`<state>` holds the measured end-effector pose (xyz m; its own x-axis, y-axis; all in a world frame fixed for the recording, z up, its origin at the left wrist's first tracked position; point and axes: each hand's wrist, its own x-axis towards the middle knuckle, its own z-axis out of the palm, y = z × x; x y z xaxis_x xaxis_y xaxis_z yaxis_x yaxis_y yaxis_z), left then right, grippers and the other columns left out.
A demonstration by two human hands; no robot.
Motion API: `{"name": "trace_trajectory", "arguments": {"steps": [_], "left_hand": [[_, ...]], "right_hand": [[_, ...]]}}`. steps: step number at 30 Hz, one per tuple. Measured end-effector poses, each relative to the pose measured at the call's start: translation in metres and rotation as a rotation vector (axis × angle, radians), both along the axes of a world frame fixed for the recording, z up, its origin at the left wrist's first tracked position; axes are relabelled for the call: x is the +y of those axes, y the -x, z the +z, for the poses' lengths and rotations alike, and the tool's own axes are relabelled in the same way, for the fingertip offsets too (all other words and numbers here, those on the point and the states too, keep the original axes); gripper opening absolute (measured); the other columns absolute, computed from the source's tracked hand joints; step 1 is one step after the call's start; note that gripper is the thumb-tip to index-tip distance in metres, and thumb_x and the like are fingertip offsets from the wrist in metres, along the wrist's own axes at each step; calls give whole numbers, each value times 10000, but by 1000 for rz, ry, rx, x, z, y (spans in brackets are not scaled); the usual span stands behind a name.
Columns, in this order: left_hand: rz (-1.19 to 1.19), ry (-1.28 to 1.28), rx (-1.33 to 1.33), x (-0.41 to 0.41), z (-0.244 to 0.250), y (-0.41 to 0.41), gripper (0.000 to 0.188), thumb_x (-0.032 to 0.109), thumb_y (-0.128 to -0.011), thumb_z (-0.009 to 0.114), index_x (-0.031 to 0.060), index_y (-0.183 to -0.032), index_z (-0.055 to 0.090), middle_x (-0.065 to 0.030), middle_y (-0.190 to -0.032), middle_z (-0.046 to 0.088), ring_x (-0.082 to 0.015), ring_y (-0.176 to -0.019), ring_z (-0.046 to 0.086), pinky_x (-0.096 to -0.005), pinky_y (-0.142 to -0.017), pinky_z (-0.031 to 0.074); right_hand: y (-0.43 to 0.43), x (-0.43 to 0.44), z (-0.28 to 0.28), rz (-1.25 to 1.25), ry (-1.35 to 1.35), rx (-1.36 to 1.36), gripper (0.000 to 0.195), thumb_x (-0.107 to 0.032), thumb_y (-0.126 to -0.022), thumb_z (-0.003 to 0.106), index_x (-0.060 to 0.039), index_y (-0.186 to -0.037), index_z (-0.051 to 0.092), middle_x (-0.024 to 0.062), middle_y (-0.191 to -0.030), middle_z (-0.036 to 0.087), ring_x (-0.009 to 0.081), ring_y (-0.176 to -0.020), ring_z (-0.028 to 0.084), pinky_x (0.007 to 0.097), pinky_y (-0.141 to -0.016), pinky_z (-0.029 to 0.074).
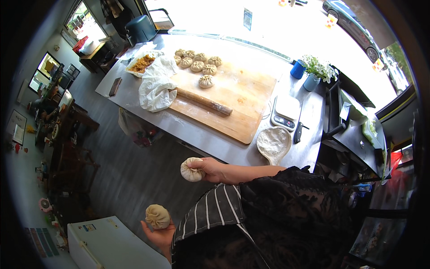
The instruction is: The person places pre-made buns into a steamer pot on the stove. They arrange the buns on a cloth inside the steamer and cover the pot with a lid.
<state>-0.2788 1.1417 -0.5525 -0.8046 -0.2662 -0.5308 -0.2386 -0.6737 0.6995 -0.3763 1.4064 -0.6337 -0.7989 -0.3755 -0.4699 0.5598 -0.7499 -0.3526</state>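
My right hand point(214, 169) pinches a pleated stuffed bun point(190, 172), thumb on top, over the floor beside the table's front edge. Lower in the view, my left hand point(162, 237) cups a second pleated bun point(158, 216) on its palm, gathered side up. Several more pleated buns point(197, 66) sit at the back left of a floured wooden board point(247, 124). A wooden rolling pin point(205, 102) lies across that board, its left end by a crumpled white cloth point(154, 90).
The metal table point(134, 101) holds a tray of chopped filling point(142, 64), a ladle-shaped bowl of flour point(273, 141), a digital scale point(286, 109), a black-handled knife point(298, 133) and a vase of white flowers point(312, 80). A white chest freezer point(114, 242) stands near my left hand.
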Motion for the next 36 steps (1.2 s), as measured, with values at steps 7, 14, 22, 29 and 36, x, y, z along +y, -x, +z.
{"name": "trace_trajectory", "arguments": {"steps": [7, 14, 22, 29, 36], "left_hand": [[99, -115, -43, 13, 16, 7, 601, 519, -872, 565, 70, -1265, 499, -133, -1218, 569, -295, -1105, 589, -428, -898, 530], [106, -278, -96, 27, 27, 23, 605, 544, -868, 557, 90, -1265, 505, -131, -1238, 574, -293, -1124, 585, -439, -910, 524], [97, -281, -76, 59, 22, 26, 632, 560, -830, 606, 105, -1260, 512, -125, -1232, 586, -278, -1135, 583, -418, -931, 518], [159, -347, -4, 61, 17, -22, 640, 541, -829, 623, 99, -1276, 504, -107, -1257, 571, -273, -1152, 569, -420, -951, 504], [477, -299, 130, 27, 10, -156, 652, 549, -872, 559, 63, -1301, 484, -116, -1251, 559, -273, -1169, 542, -418, -966, 486]], "right_hand": [[0, 1, -4, 1, 55, 10, 232, -128, -872, 668, -22, -1074, 621, 90, -1032, 671, 219, -939, 668, 373, -869, 544], [5, 12, -3, -25, 108, 28, 277, -147, -867, 677, -18, -1101, 606, 92, -1066, 662, 220, -963, 661, 373, -873, 540], [7, 40, 0, 42, 57, 20, 233, -162, -875, 671, -28, -1063, 639, 73, -1010, 681, 191, -907, 669, 331, -833, 540], [-4, 34, 1, 134, -24, 14, 246, -162, -850, 693, -37, -1053, 635, 70, -1014, 677, 200, -904, 673, 343, -831, 549], [-62, -33, 5, 425, -52, 139, 270, -143, -873, 670, -4, -1094, 602, 91, -1024, 663, 209, -922, 663, 350, -840, 549]]}}
